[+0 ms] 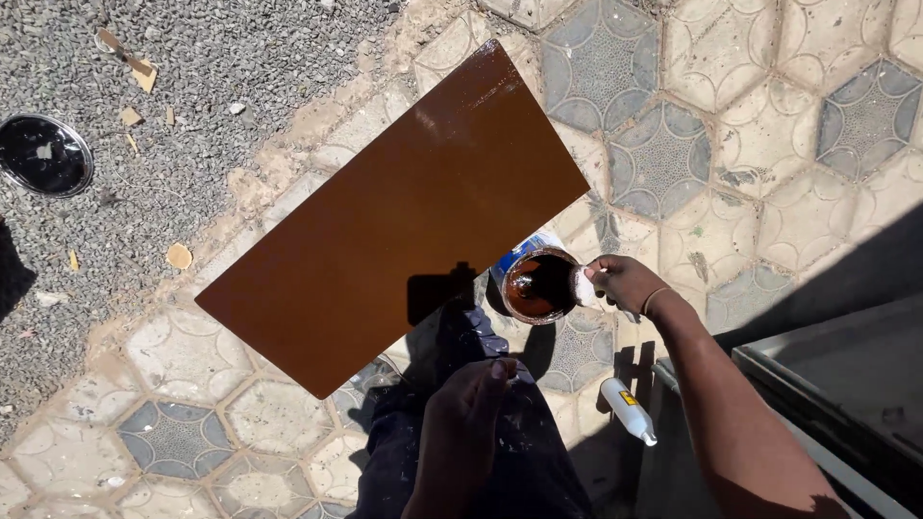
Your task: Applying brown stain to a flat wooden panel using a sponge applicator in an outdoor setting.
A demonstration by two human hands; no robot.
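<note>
Sunlight falls on a long rectangular wooden board coated in glossy brown stain, which lies slantwise across the patterned hexagonal paving tiles, one corner near the top of the view and the opposite corner low, near the person's dark trousers. Just beside the board's lower right edge stands a small round open tin of dark brown stain, its liquid shining. The right hand is at the tin's right rim, fingers closed together around a small white pad or cloth that touches or nearly touches the rim; whether the pad dips into the liquid cannot be told. The left hand rests lower, over the trousers, near the board's bottom corner but apart from it, fingers drawn loosely together and holding nothing that can be seen. A white plastic tube or bottle with a yellow label lies on the tiles below the right forearm, well clear of the tin. To the far right a dark grey metal frame or tray edge sits in shadow. At the far left, on grey gravel, lies a round black lid with a shiny rim, with scraps of pale wood scattered around it.
</note>
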